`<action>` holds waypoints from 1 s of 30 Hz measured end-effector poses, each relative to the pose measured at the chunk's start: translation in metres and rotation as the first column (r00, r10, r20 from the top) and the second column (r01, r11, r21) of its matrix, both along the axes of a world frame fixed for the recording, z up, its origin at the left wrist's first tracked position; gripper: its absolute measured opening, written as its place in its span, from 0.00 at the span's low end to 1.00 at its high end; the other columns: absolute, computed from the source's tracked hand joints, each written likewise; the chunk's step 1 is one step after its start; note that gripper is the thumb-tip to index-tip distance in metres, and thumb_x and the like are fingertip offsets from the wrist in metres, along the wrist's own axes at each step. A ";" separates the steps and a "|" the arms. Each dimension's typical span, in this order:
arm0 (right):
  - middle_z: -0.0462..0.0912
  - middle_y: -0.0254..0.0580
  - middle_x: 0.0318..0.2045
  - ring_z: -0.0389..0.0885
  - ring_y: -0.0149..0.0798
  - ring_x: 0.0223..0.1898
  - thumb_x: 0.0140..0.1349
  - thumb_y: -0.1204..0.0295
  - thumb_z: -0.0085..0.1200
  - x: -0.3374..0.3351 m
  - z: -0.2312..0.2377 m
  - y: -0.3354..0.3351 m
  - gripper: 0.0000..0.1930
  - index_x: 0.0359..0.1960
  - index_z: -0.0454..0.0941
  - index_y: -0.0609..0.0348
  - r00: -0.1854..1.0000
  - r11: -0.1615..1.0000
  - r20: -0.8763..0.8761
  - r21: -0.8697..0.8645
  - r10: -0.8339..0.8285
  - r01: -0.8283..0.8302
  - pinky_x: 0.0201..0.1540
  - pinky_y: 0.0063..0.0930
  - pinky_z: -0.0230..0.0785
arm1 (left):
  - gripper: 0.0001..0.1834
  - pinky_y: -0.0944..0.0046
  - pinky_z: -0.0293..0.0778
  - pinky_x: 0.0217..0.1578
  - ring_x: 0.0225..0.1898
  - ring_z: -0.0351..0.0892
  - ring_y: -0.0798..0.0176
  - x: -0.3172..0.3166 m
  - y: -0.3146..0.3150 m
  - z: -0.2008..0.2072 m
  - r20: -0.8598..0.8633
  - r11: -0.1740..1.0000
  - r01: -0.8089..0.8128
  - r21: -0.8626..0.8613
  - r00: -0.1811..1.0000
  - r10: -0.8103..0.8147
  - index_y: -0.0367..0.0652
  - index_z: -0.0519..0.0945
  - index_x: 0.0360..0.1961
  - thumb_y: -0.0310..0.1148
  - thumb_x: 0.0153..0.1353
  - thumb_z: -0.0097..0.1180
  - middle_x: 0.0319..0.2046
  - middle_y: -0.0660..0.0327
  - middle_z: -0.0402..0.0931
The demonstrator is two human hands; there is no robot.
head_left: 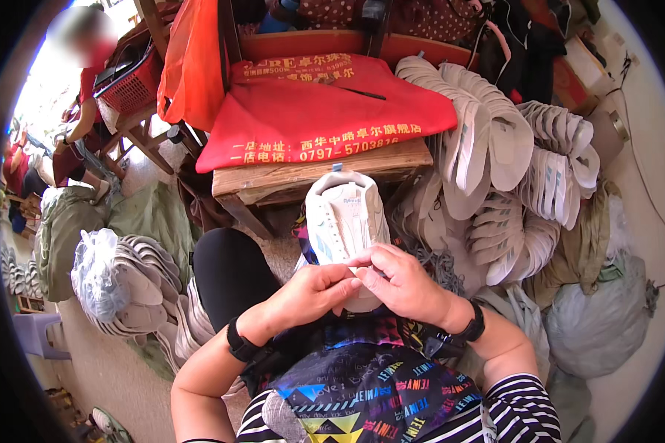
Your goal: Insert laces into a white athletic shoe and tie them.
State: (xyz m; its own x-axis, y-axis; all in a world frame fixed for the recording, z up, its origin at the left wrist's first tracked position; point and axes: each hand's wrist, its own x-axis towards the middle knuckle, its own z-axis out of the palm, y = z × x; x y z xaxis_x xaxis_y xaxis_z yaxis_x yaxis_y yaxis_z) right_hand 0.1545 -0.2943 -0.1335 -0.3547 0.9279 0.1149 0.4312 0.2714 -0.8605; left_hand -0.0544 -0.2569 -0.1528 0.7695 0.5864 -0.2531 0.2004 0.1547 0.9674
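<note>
A white shoe upper (345,214) with grey-blue side patches rests before me, its heel opening pointing away and its toe toward my body. Over the toe, my left hand (319,293) is closed with thumb and forefinger pinched together. My right hand (404,286) meets it there, fingers bent and also pinching. The fingertips of both hands nearly touch, and whatever lies between them is too small to make out. A patterned dark apron (377,395) covers my lap beneath the shoe upper.
A wooden stool (310,177) with a red bag (332,111) on it stands ahead. Stacked shoe uppers (465,125) fill the right, and another stack (144,284) sits at left. A plastic sack (598,317) lies at right. Another person (85,88) is at far left.
</note>
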 end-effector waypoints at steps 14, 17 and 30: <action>0.80 0.46 0.32 0.80 0.49 0.35 0.59 0.76 0.58 0.012 -0.002 0.003 0.06 0.37 0.77 0.62 0.964 0.971 0.118 0.022 -0.238 0.237 0.39 0.37 0.73 | 0.18 0.72 0.75 0.40 0.36 0.75 0.76 -0.006 -0.002 -0.030 0.120 0.978 -0.192 0.077 0.976 0.182 0.35 0.72 0.59 0.29 0.71 0.52 0.40 0.65 0.76; 0.77 0.46 0.31 0.79 0.49 0.33 0.59 0.77 0.58 0.010 -0.004 0.004 0.05 0.35 0.76 0.62 0.942 0.960 0.213 0.167 -0.259 0.226 0.38 0.37 0.72 | 0.20 0.71 0.76 0.42 0.37 0.76 0.75 -0.007 -0.003 -0.028 0.113 0.984 -0.147 0.095 0.984 0.136 0.35 0.70 0.62 0.29 0.71 0.51 0.42 0.64 0.75; 0.73 0.43 0.30 0.77 0.48 0.34 0.50 0.79 0.59 0.003 -0.016 0.001 0.09 0.32 0.71 0.58 0.884 0.923 0.318 0.290 -0.341 0.252 0.37 0.39 0.72 | 0.22 0.70 0.76 0.45 0.40 0.76 0.73 -0.005 -0.003 -0.035 0.124 0.991 -0.116 0.061 0.986 0.108 0.37 0.68 0.65 0.29 0.71 0.49 0.44 0.62 0.72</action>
